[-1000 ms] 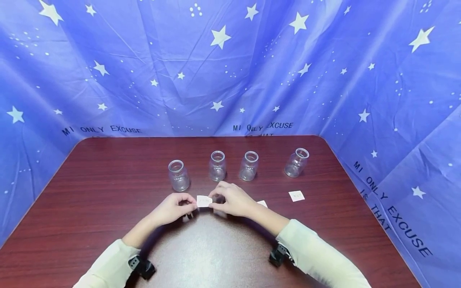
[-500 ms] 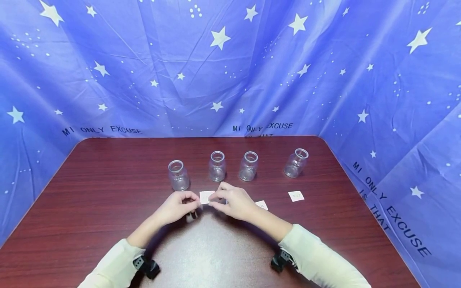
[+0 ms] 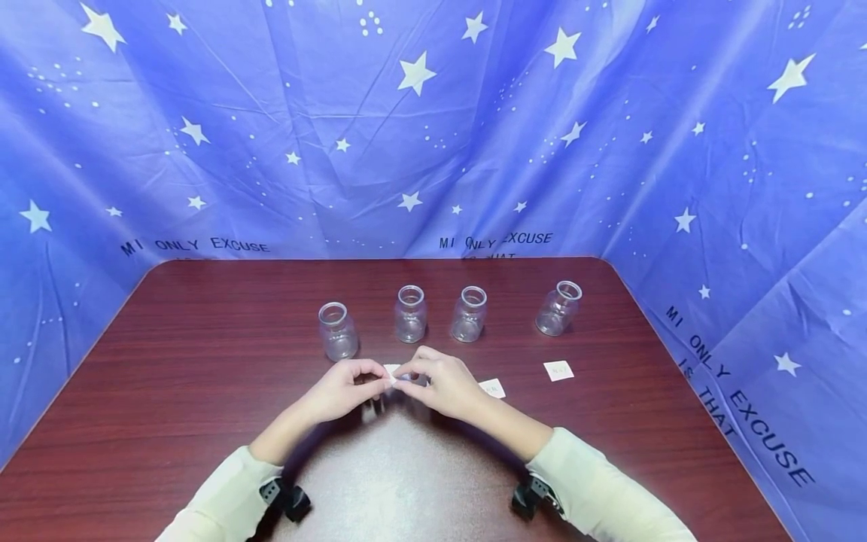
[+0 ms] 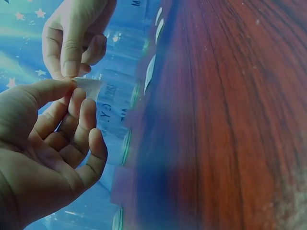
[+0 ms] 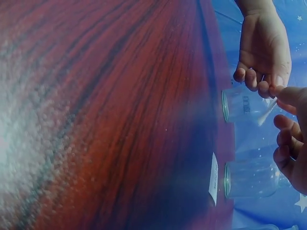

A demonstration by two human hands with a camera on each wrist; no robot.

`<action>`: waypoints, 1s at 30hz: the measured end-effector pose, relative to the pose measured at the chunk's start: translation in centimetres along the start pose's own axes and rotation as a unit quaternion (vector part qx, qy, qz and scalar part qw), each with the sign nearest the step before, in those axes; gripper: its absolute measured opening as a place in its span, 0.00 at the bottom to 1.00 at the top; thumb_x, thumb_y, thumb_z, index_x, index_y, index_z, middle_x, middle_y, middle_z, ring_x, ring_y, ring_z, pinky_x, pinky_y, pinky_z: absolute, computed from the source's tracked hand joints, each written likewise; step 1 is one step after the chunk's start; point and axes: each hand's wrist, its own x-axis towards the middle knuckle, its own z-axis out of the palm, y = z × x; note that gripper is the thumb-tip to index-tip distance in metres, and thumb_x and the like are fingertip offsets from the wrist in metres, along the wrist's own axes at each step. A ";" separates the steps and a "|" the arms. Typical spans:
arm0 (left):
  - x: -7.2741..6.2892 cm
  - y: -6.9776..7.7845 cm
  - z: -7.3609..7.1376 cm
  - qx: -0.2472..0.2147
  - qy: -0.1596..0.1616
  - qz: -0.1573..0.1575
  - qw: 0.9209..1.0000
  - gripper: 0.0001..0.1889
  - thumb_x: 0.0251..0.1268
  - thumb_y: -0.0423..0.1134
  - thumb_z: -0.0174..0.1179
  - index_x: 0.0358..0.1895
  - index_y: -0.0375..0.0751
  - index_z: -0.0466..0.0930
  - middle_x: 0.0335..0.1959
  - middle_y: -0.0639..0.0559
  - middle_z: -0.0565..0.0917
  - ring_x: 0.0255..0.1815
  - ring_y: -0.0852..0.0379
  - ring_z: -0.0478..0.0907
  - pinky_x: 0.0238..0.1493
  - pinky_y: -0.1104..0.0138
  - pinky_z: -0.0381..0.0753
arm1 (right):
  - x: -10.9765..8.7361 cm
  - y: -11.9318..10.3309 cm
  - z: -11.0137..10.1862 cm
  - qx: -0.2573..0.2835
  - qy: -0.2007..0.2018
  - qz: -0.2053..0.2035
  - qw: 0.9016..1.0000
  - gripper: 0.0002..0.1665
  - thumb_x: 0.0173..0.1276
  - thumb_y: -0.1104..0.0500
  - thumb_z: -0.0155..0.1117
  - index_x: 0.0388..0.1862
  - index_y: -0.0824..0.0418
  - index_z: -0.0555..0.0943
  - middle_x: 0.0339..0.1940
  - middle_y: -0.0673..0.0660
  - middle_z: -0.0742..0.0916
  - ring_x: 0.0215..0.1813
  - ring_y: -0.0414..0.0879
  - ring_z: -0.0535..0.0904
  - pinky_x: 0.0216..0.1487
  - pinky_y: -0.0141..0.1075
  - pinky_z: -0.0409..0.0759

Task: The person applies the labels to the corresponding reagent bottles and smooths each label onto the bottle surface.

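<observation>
A small white paper label (image 3: pixel 390 370) is held just above the table between both hands, mostly covered by fingertips in the head view. My left hand (image 3: pixel 345 391) pinches it between thumb and index finger. From the other side, my right hand (image 3: pixel 440 382) pinches it too; the two hands' fingertips almost meet. In the left wrist view the label (image 4: pixel 91 86) sticks out past the pinched tips, and in the right wrist view it (image 5: pixel 267 112) shows nearly edge-on. A glass jar (image 3: pixel 339 335) stands beyond my left hand, another jar (image 3: pixel 410 320) beyond my right.
Two more glass jars, one in the middle (image 3: pixel 469 320) and one at far right (image 3: pixel 558 312), stand along the back. One handwritten label (image 3: pixel 493 388) lies partly behind my right forearm; another label (image 3: pixel 558 370) lies farther right. A starry blue cloth (image 3: pixel 379 173) surrounds the table (image 3: pixel 223 331).
My left hand has slid right, closer to the right hand. The label, fully visible between the hands before, is now mostly covered by the fingers. Jars and table labels stay put.
</observation>
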 end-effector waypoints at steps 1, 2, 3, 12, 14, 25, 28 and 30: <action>0.0 0.0 0.1 0.003 0.000 0.002 1.000 0.10 0.63 0.37 0.58 0.37 0.32 0.80 0.27 0.36 0.82 0.24 0.57 0.76 0.28 0.69 0.77 | 0.0 0.1 0.0 0.007 -0.002 0.002 1.000 0.08 0.58 0.53 0.68 0.36 0.52 0.86 0.26 0.47 0.80 0.23 0.35 0.72 0.25 0.19 0.66; 0.1 0.0 0.1 0.005 -0.001 0.003 1.000 0.10 0.63 0.38 0.58 0.37 0.32 0.80 0.27 0.36 0.82 0.24 0.56 0.76 0.27 0.69 0.78 | -0.1 0.1 0.0 0.014 -0.001 0.003 1.000 0.08 0.58 0.53 0.68 0.36 0.52 0.86 0.26 0.48 0.80 0.23 0.36 0.72 0.25 0.19 0.66; 0.1 0.0 0.1 0.008 0.001 0.005 1.000 0.10 0.63 0.38 0.59 0.37 0.32 0.81 0.27 0.37 0.82 0.24 0.55 0.77 0.27 0.69 0.78 | -0.1 0.2 0.0 0.022 0.000 0.003 1.000 0.08 0.58 0.54 0.68 0.36 0.53 0.86 0.26 0.48 0.80 0.23 0.37 0.73 0.26 0.19 0.67; 0.2 0.3 0.4 -0.012 0.018 0.026 0.999 0.07 0.63 0.37 0.58 0.37 0.35 0.80 0.31 0.35 0.81 0.26 0.54 0.77 0.28 0.68 0.79 | 0.0 0.5 0.1 0.102 0.016 0.011 0.995 0.07 0.56 0.57 0.70 0.35 0.57 0.86 0.25 0.50 0.81 0.27 0.45 0.77 0.25 0.22 0.70; 0.2 0.3 0.5 -0.015 0.023 0.029 0.999 0.06 0.63 0.36 0.59 0.36 0.36 0.80 0.31 0.35 0.81 0.26 0.57 0.76 0.28 0.70 0.78 | 0.0 0.6 0.1 0.113 0.019 0.013 0.993 0.07 0.56 0.58 0.70 0.34 0.57 0.86 0.25 0.50 0.81 0.27 0.46 0.78 0.24 0.24 0.72; 0.3 0.3 0.7 -0.021 0.036 0.017 0.999 0.07 0.62 0.35 0.59 0.37 0.34 0.80 0.28 0.40 0.80 0.24 0.61 0.75 0.27 0.73 0.75 | -0.2 0.7 -0.1 0.116 0.018 0.046 0.992 0.03 0.60 0.60 0.65 0.30 0.58 0.83 0.24 0.48 0.79 0.26 0.34 0.70 0.27 0.26 0.72; 0.3 0.3 0.7 -0.022 0.038 0.010 0.999 0.06 0.62 0.34 0.58 0.37 0.33 0.80 0.26 0.46 0.78 0.24 0.64 0.73 0.27 0.74 0.74 | -0.2 0.6 -0.2 0.118 0.017 0.059 0.991 0.02 0.61 0.61 0.64 0.30 0.58 0.81 0.23 0.49 0.78 0.25 0.32 0.68 0.26 0.25 0.71; 0.3 0.2 0.7 -0.021 0.038 0.008 0.999 0.06 0.62 0.34 0.58 0.36 0.33 0.79 0.26 0.49 0.78 0.24 0.65 0.72 0.27 0.74 0.74 | -0.1 0.5 -0.2 0.123 0.022 0.066 0.990 0.02 0.60 0.61 0.63 0.29 0.58 0.81 0.23 0.49 0.78 0.24 0.31 0.68 0.25 0.25 0.70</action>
